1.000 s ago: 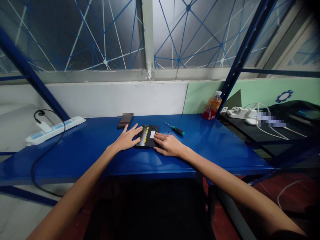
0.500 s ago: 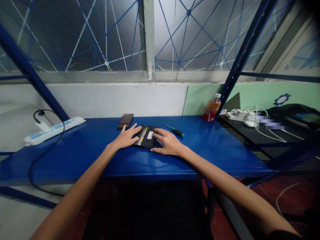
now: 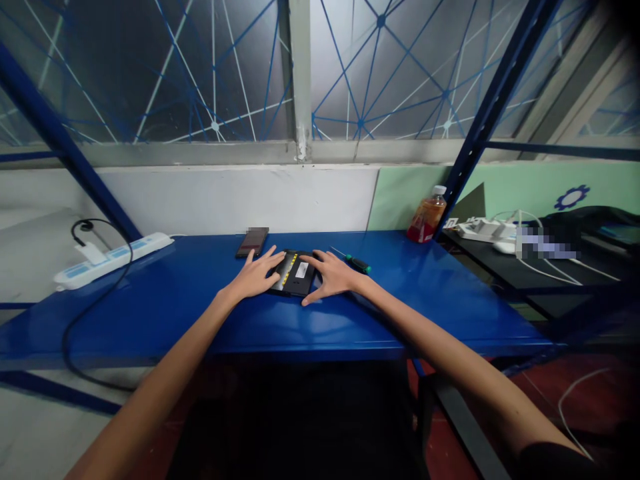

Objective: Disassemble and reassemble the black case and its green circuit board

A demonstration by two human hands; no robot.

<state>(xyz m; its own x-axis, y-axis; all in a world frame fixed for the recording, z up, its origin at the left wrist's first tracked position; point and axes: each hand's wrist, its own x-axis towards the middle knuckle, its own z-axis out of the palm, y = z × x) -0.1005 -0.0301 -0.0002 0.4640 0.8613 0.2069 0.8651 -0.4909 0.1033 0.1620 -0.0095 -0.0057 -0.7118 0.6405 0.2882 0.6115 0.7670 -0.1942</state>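
Observation:
A flat black device [image 3: 298, 283] with a white label and a yellow-marked strip lies on the blue table [image 3: 170, 313]. My left hand [image 3: 254, 275] rests at its left side, fingers spread, fingertips on its edge. My right hand [image 3: 331, 275] is at the device's right side, with fingers apart and the thumb stretched toward the near right corner. Whether the right fingertips press on it is hard to tell. Beyond my left hand lies a dark phone [image 3: 253, 242]. A screwdriver with a green and black handle [image 3: 359, 264] lies just past my right hand.
A white power strip [image 3: 115, 260] with a black cable lies at the left end of the table. At the back right stands a bottle with reddish liquid [image 3: 427, 217]. A black side table [image 3: 505, 265] on the right holds white adapters and cables.
My right hand's fingers have shifted slightly up and spread wider, showing more of the device's near right corner. My left hand has barely moved on the device.

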